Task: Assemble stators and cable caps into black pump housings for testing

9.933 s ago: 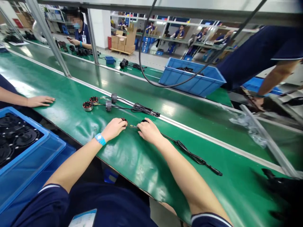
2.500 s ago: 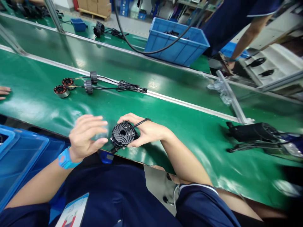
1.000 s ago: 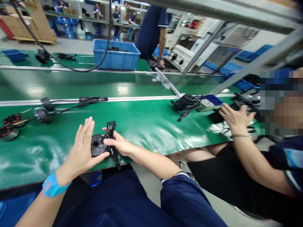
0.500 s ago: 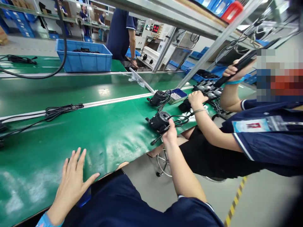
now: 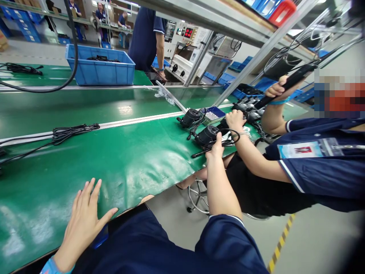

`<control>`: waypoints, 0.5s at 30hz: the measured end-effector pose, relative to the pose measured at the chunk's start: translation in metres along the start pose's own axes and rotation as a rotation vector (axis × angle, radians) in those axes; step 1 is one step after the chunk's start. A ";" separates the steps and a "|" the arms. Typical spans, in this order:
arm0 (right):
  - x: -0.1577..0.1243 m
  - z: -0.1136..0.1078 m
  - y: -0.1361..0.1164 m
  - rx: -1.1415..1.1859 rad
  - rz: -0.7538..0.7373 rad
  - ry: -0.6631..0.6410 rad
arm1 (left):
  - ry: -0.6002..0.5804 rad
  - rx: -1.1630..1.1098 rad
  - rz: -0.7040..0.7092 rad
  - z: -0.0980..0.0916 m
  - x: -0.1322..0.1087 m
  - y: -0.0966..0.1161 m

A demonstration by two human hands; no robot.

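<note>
My left hand (image 5: 85,213) lies spread on the green mat (image 5: 114,163) near the table's front edge, with nothing in it. My right hand (image 5: 216,148), reaching forward over the edge, grips a black motor-like unit (image 5: 207,136) with a round slotted top and a bundled black cable. The fingers under it are partly hidden. Just beyond stands a similar black unit (image 5: 192,117) with its own cable. A co-worker's hand (image 5: 236,121) is close to the right of the held unit, resting on a dark thing it mostly covers.
A small blue tray (image 5: 216,113) of little parts stands behind the units. A coiled cable (image 5: 74,133) lies at left across the white strip. A blue crate (image 5: 104,72) stands farther back. The co-worker holds a long black tool (image 5: 293,82) at right, beside a slanted metal post (image 5: 256,57).
My right hand has moved the black unit to the right and slightly away from me, nearer the co-worker's hand. My left hand has barely shifted.
</note>
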State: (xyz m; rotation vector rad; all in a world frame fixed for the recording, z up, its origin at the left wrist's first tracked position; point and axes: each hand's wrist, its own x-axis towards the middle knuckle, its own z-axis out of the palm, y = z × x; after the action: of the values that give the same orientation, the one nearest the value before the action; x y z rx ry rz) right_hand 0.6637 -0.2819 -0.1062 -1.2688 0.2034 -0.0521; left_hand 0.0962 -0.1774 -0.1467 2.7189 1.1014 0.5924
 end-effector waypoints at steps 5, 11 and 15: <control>-0.002 0.003 0.003 0.049 -0.064 0.076 | -0.002 -0.018 -0.006 0.000 -0.001 0.000; 0.000 0.004 0.005 0.000 -0.158 0.029 | 0.010 0.000 0.007 0.000 -0.001 0.001; 0.003 -0.001 0.009 -0.124 -0.244 -0.016 | 0.015 0.018 0.008 0.003 0.000 0.000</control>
State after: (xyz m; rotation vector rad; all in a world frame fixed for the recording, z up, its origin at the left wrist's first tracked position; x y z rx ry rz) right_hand 0.6662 -0.2808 -0.1156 -1.4123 0.0378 -0.2414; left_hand 0.0972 -0.1775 -0.1491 2.7400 1.1056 0.6073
